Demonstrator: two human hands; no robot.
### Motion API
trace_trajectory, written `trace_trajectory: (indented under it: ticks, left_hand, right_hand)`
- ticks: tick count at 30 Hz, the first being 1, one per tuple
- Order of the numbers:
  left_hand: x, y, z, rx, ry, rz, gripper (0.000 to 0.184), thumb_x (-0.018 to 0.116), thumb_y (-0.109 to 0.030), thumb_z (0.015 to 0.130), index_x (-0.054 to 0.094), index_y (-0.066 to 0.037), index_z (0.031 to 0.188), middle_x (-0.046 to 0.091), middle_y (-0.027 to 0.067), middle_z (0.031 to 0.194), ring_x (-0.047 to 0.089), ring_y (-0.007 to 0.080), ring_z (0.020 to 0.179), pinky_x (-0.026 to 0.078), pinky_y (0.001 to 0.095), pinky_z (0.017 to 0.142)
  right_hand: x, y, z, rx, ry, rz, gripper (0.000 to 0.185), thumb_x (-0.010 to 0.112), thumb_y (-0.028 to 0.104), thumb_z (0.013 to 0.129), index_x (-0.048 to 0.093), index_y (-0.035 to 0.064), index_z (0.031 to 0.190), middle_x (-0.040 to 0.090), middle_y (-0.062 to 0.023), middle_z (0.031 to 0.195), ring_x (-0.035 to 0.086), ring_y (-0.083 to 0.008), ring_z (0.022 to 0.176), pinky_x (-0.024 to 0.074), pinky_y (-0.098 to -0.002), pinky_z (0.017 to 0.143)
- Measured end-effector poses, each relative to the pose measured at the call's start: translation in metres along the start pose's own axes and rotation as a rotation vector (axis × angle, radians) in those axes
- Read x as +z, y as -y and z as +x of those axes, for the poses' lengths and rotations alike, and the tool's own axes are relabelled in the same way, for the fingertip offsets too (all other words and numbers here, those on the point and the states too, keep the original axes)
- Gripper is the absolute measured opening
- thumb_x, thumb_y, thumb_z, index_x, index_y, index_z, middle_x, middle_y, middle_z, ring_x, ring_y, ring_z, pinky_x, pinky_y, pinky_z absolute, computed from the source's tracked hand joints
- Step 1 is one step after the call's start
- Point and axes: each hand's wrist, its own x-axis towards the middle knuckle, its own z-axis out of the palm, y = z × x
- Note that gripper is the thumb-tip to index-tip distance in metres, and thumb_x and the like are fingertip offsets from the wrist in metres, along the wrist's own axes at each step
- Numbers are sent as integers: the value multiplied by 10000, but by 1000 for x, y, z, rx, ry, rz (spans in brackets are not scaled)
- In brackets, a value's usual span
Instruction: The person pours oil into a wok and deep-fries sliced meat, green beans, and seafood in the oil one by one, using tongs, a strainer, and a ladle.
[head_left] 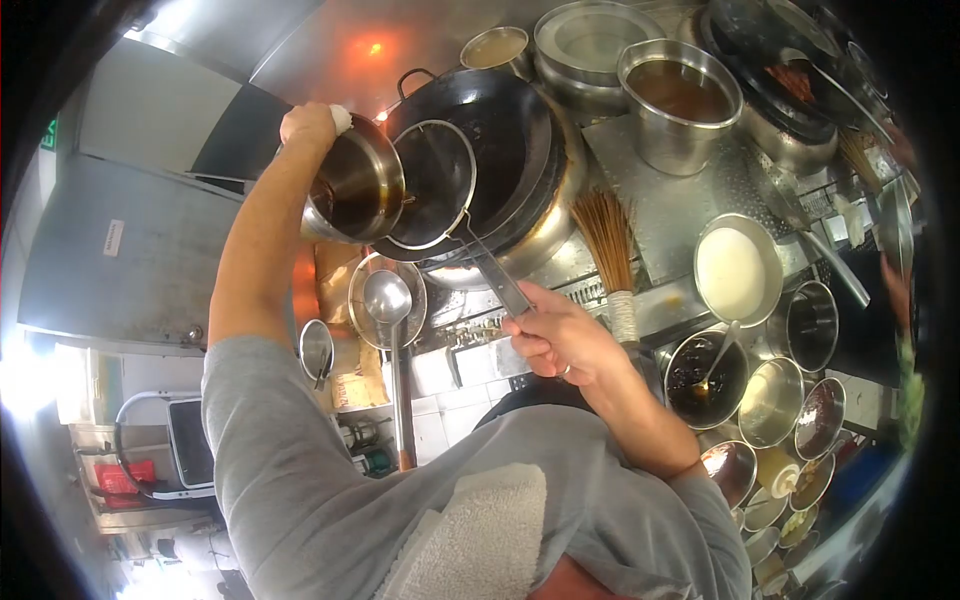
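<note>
My left hand [310,124] is closed on the rim of a steel pot [385,160], with a bit of white cloth under the fingers. The pot is tilted to the right, and dark brown liquid lies along its lower side. My right hand [570,335] grips the handle of a round mesh strainer [508,288]. The strainer's hoop is over the left part of a large black wok [505,125], next to the pot's lip. Whether liquid is passing into the mesh is hard to make out. A steel ladle [388,296] rests over a bowl below the wok.
A bamboo brush [605,240] stands right of the wok. A tall pot of brown liquid [680,90] is behind it. Bowls hold white liquid [733,268] and dark sauce with a spoon [700,380]. Several smaller containers line the right side. Another wok [790,90] sits at upper right.
</note>
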Motion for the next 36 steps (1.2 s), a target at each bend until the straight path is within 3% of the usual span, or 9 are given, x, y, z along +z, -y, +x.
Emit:
trace_trajectory:
  ticks: [6, 15, 21, 23, 24, 26, 29, 33, 36]
  left_hand:
    - [4, 22, -9, -11, -28, 10, 257, 590, -131, 817, 651, -86, 1062, 640, 97, 1110, 620, 268, 1028, 528, 383, 811]
    - [34, 82, -33, -147, -35, -177, 314, 580, -213, 816, 602, -109, 1111, 628, 129, 1120, 602, 290, 1049, 499, 393, 864]
    - [181, 195, -33, -372, 6, -481, 453, 617, -351, 748, 625, -38, 1076, 631, 182, 1086, 592, 342, 1042, 476, 411, 894]
    - [228, 229, -60, -593, 94, -797, 457, 628, -345, 732, 639, 13, 1016, 658, 197, 984, 659, 302, 891, 535, 382, 706]
    - [276, 256, -56, -727, 148, -1000, 325, 628, -204, 744, 644, 22, 976, 658, 176, 888, 670, 284, 768, 531, 413, 546]
    - [323, 276, -83, -849, 43, -1777, 234, 572, -114, 779, 592, 8, 978, 619, 154, 820, 628, 289, 644, 485, 411, 430]
    - [347, 274, -88, -937, -15, -2078, 205, 534, -90, 802, 533, 3, 985, 587, 152, 789, 589, 270, 569, 447, 380, 367]
    - [389, 241, -42, -819, -20, -1780, 277, 591, -80, 748, 530, 77, 968, 592, 153, 771, 613, 252, 570, 467, 374, 386]
    - [408, 233, -35, -796, 73, -1561, 329, 594, -33, 712, 556, 102, 1010, 612, 168, 871, 634, 280, 681, 512, 395, 525]
  right_hand:
    - [-4, 3, -2, -3, 5, -33, 418, 422, 10, 849, 384, 15, 1265, 466, 6, 823, 319, -6, 507, 232, -150, 347]
    - [18, 17, -8, -30, 0, 9, 483, 414, -15, 843, 321, -4, 1317, 475, -9, 809, 321, -10, 504, 247, -140, 340]
    - [29, 12, 4, -76, 26, 59, 493, 420, -31, 843, 328, -7, 1326, 468, -14, 817, 317, -1, 492, 232, -133, 323]
    - [31, 10, 9, -104, 4, 94, 513, 417, -37, 841, 318, -10, 1344, 462, -14, 814, 308, 5, 482, 212, -129, 314]
    - [31, 9, 9, -129, -8, 87, 502, 423, -35, 845, 328, -5, 1337, 467, -15, 812, 309, 2, 486, 218, -133, 320]
    - [31, 5, 11, -172, -32, 75, 480, 435, -31, 854, 347, 4, 1324, 476, -16, 807, 312, -3, 493, 230, -139, 332]
    - [45, 0, 14, -233, -207, 5, 499, 447, -35, 847, 353, 20, 1333, 482, -18, 797, 304, -8, 478, 215, -139, 325]
    - [57, -12, 27, -320, -302, -21, 507, 408, -49, 831, 342, -7, 1332, 479, -40, 824, 301, 3, 484, 208, -129, 307]
    - [67, -16, 25, -350, -340, -60, 495, 397, -51, 826, 361, -12, 1318, 480, -43, 828, 296, -2, 484, 215, -131, 304]
